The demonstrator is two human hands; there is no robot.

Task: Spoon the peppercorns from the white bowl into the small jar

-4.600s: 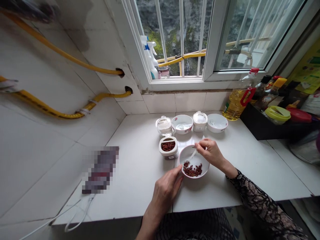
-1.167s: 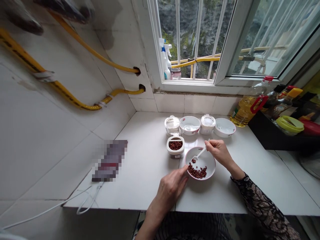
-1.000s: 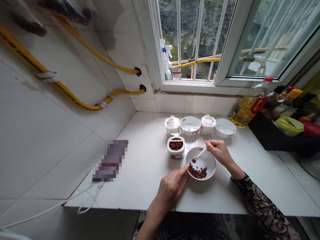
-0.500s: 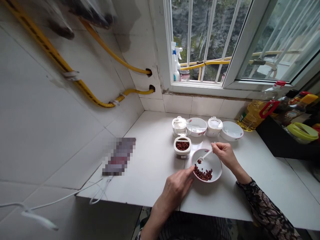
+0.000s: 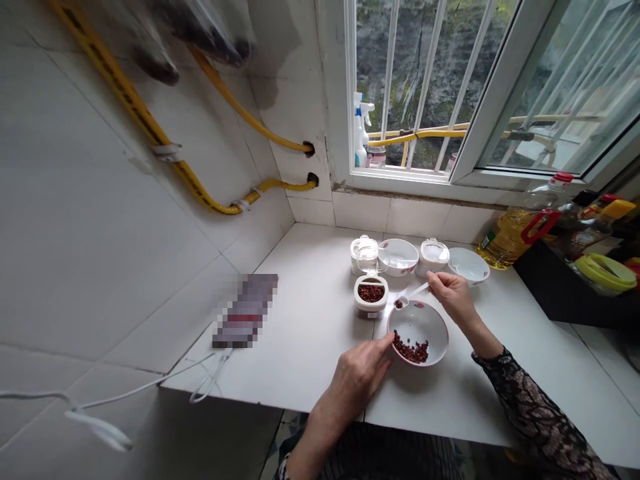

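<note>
My right hand (image 5: 454, 299) pinches the handle of a small white spoon (image 5: 418, 291). In the spoon's scoop lie a few reddish-brown peppercorns, held over the far-left rim of a white bowl (image 5: 436, 328). More peppercorns (image 5: 414, 351) are gathered in the near part of that bowl. My left hand (image 5: 356, 375) grips the bowl's left rim, the thumb hidden from me. Just left of the spoon stands a seasoning jar (image 5: 371, 309), its clear lid raised, filled with the same peppercorns.
Behind are two white-lidded jars (image 5: 434, 255) and two more bowls (image 5: 399, 256), (image 5: 469, 265). An oil bottle (image 5: 510, 230) and a black box (image 5: 543, 280) of bottles stand right. A blurred-out dark object (image 5: 245, 313) with a white cable lies left. Yellow pipe (image 5: 195, 187) runs along the wall.
The spoon with peppercorns has risen from inside the bowl to its far-left rim, toward the open jar. My left hand stays at the bowl. The view has shifted slightly.
</note>
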